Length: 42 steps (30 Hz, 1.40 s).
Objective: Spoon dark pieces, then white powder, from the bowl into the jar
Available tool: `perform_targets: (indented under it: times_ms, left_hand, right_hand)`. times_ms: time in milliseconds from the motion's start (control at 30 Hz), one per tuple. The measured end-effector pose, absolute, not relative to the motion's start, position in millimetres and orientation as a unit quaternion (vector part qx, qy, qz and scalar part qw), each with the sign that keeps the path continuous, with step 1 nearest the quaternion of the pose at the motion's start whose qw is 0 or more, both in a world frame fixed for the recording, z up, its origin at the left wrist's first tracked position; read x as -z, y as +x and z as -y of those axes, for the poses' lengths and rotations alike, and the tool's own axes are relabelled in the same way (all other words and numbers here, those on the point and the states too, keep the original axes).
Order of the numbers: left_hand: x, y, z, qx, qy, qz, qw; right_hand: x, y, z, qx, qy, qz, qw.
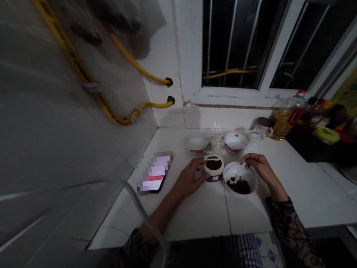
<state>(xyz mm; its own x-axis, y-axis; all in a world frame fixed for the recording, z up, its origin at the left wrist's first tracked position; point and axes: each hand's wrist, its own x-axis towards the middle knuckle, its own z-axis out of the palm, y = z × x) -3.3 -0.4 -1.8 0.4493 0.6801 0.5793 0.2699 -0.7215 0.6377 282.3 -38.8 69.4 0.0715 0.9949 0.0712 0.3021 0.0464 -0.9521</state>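
"Where is the left hand?"

"The left hand (191,179) is just left of the frame's lower middle, at the jar (214,176). Thumb and forefinger stand apart, curved against the jar's left side and holding it; how the other fingers sit, I can't tell."

"What's in the jar?"

"Something dark, below a pale rim. A pale strip crosses the mouth, too small for me to name."

"And the right hand (259,164)?"

"Right of the lower middle. Its thumb and fingertips pinch the handle of a white spoon (240,169), which slants down into the white bowl (252,182)."

"Is the bowl near the jar?"

"Just beside it, on the right. Dark crumbs (240,187) lie in the bottom of the bowl, with a few bits up its inner wall."

"What else is on the counter (199,216)?"

"Left of the left hand, a phone (156,175) with its screen lit. Behind the jar, near the frame's centre, a clear glass dish (216,145) stands between two patterned bowls (235,144). Farther right, an oil bottle (282,125) with a red handle stands below the window (232,36)."
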Motion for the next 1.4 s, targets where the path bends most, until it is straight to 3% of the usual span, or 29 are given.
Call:
perform_targets:
  times_ms: [533, 800, 900, 1100, 1300, 1400]
  left_hand:
    - [0, -3, 1, -0.439, 0.815, -0.292, 0.239]
    - [-2, -2, 2, -0.44, 0.816, -0.288, 0.241]
    - [-1, -3, 2, -0.441, 0.815, -0.289, 0.241]
    - [-2, -4, 3, -0.433, 0.815, -0.296, 0.245]
    - [-2, -3, 3, -0.436, 0.817, -0.292, 0.241]
    - [-1, -3, 3, -0.437, 0.817, -0.29, 0.239]
  right_hand:
    - [-67, 277, 36, -0.381, -0.566, 0.498, 0.536]
    - [-69, 252, 36, -0.245, -0.529, 0.537, 0.61]
    - [-71, 241, 42, -0.127, -0.511, 0.609, 0.594]
    - [-75, 233, 53, 0.114, -0.363, 0.802, 0.461]
    - [-71, 261, 51, 0.123, -0.432, 0.741, 0.5]
    - [-68, 279, 47, 0.066, -0.481, 0.754, 0.442]
